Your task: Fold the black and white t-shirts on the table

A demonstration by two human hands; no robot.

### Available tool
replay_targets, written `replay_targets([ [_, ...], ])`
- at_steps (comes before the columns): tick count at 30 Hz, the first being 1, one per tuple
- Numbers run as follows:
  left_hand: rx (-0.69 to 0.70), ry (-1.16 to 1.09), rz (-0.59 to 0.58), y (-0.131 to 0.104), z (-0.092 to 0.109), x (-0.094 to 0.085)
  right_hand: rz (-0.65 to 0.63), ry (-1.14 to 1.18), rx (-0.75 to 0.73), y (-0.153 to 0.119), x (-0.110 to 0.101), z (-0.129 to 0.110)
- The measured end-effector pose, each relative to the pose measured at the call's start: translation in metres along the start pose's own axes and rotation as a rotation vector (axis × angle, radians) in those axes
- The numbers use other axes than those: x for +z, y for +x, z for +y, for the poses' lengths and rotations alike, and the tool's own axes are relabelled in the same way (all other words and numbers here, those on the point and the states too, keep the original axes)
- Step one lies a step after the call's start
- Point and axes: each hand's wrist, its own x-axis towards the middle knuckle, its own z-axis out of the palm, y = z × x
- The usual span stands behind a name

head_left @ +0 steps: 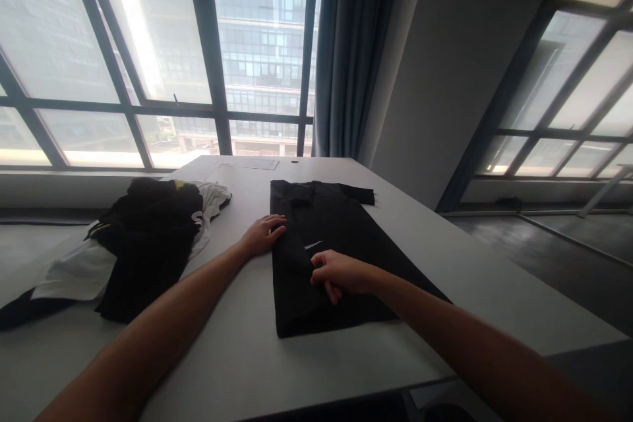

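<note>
A black T-shirt (366, 244) lies on the white table, its left side folded inward and a short sleeve sticking out at the far right. A small white swoosh mark shows on its chest. My left hand (263, 235) rests on the shirt's left folded edge, palm down with the fingers stretched out. Over the middle of the shirt, just below the mark, is my right hand (341, 273). Its thumb and index finger pinch the edge of the folded layer, while the other fingers curl beneath.
To the left, a heap of black and white clothes (153, 231) sits on the white table (232, 316). Sheets of paper (254, 163) lie at the far end. Beyond are large windows and a blue curtain (353, 53); grey floor shows at the right.
</note>
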Motion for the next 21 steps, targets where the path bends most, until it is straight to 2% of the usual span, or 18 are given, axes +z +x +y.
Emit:
replay_targets([
  [4, 0.013, 0.120, -0.155, 0.000, 0.000, 0.003, -0.187, -0.217, 0.151, -0.003, -0.007, -0.001],
  [6, 0.010, 0.138, -0.189, 0.000, 0.001, 0.002, -0.195, -0.283, 0.152, -0.001, -0.012, -0.005],
  [8, 0.012, 0.142, -0.207, -0.001, 0.003, 0.001, -0.065, -0.396, 0.134, 0.008, -0.019, -0.010],
  [12, 0.009, 0.130, -0.220, -0.001, 0.006, -0.002, 0.447, -0.823, -0.025, 0.042, -0.038, -0.017],
  [14, -0.017, 0.127, -0.247, -0.001, 0.006, -0.003, 0.625, -0.994, -0.098, 0.065, -0.053, -0.021],
  [16, -0.051, 0.130, -0.290, 0.000, 0.004, -0.002, 0.712, -1.087, -0.111, 0.089, -0.072, -0.024],
  [18, -0.071, 0.128, -0.318, 0.001, 0.002, 0.000, 0.738, -1.133, -0.112, 0.115, -0.093, -0.028],
  [21, -0.052, 0.108, -0.303, 0.001, -0.001, 0.003, 0.667, -1.173, -0.150, 0.153, -0.122, -0.034],
])
